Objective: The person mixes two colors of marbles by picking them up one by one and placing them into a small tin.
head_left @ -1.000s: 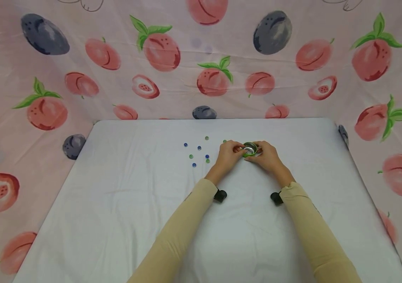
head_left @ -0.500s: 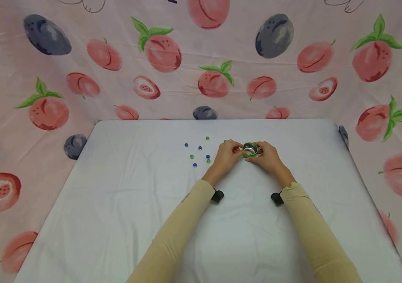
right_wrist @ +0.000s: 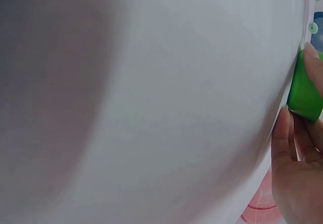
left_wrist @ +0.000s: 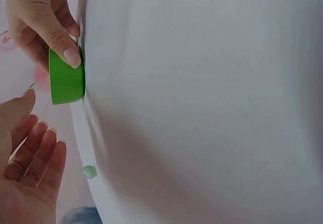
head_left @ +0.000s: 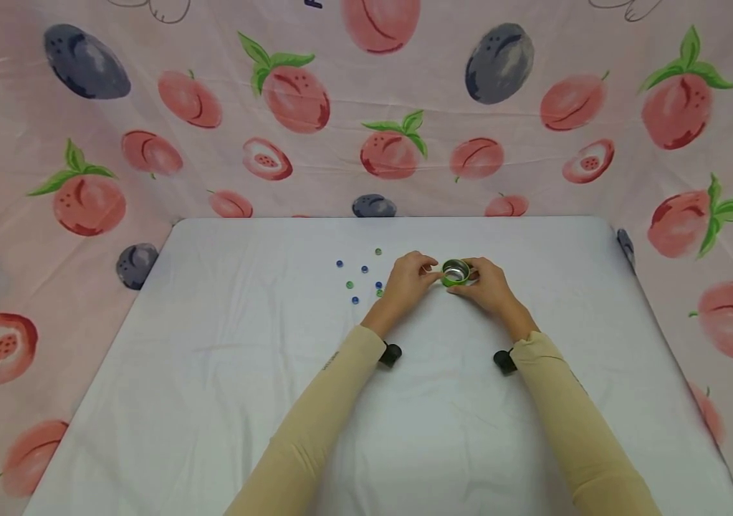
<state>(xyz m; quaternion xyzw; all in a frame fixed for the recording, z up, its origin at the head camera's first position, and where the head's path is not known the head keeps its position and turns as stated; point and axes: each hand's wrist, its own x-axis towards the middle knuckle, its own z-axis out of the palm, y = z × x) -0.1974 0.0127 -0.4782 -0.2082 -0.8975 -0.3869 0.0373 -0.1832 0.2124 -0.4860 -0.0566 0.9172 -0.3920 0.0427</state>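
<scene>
A small green cup (head_left: 455, 273) with a shiny metal inside stands upright on the white table. My right hand (head_left: 485, 285) holds its right side; in the left wrist view, the right thumb lies along the green wall (left_wrist: 67, 82). My left hand (head_left: 406, 281) is just left of the cup, apart from it. Its fingers are relaxed with nothing between them, and the left wrist view shows the left hand (left_wrist: 30, 168) palm-side with a gap to the cup. A green marble (left_wrist: 90, 171) lies near those fingers.
Several small blue and green marbles lie scattered left of the hands, among them a blue marble (head_left: 355, 300) and a green marble (head_left: 378, 251). The white table (head_left: 224, 373) ends at a back edge against a fruit-patterned cloth (head_left: 314, 165).
My left hand has let go of the cup's left side and drawn back a little to the left. The right hand and the cup have stayed in place.
</scene>
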